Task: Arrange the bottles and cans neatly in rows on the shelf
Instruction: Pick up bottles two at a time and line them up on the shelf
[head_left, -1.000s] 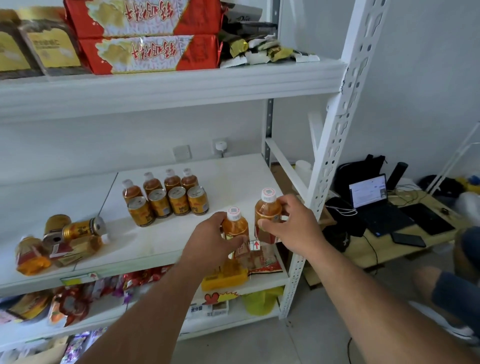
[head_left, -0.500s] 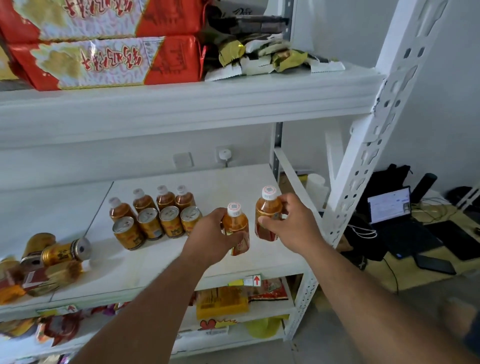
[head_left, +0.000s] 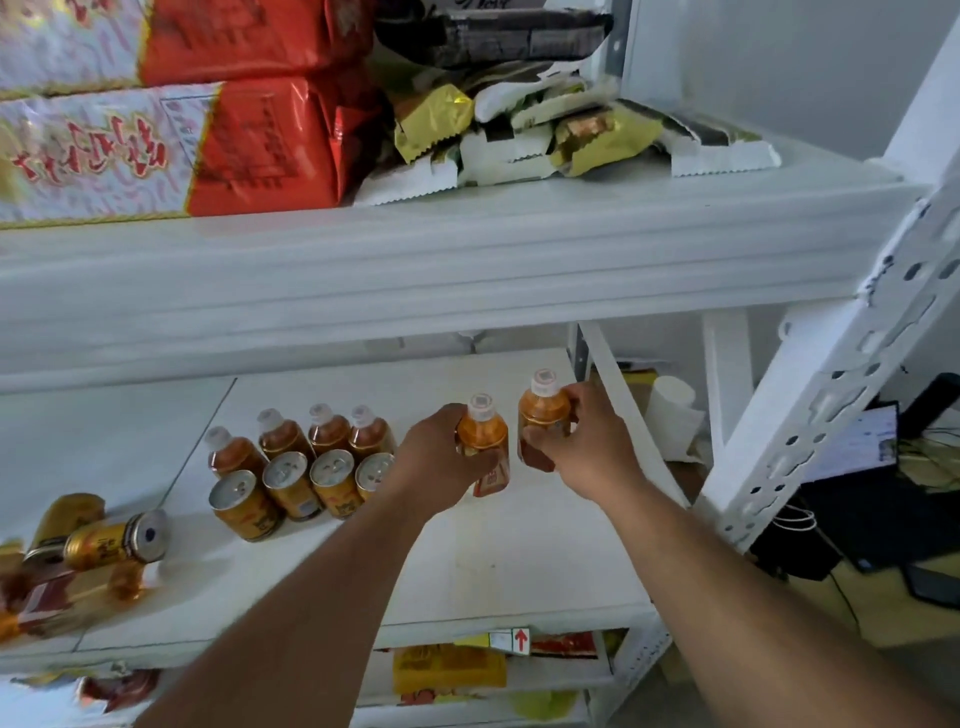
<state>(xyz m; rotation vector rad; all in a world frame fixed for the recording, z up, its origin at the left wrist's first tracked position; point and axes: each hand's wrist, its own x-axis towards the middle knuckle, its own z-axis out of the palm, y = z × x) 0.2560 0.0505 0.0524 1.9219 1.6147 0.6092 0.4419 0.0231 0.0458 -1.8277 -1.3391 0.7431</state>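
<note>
STEP: extending bottle row | left hand (head_left: 439, 462) grips a bottle (head_left: 483, 441), right hand (head_left: 582, 441) another bottle (head_left: 543, 415), over the shelf (head_left: 519, 561) | NEXT: stand both beside the back-row bottles (head_left: 311, 436), behind the cans (head_left: 306, 483)

Head view. Two bare forearms enter from the lower edge of frame. No sleeve, cuff or glove covers either arm as far as the frame edge. Left hand (head_left: 434, 467): bare, no ring, watch or band visible on the back of the hand or wrist. Right hand (head_left: 582, 444): bare likewise, wrist unadorned. Fingernails too blurred to describe.
</note>
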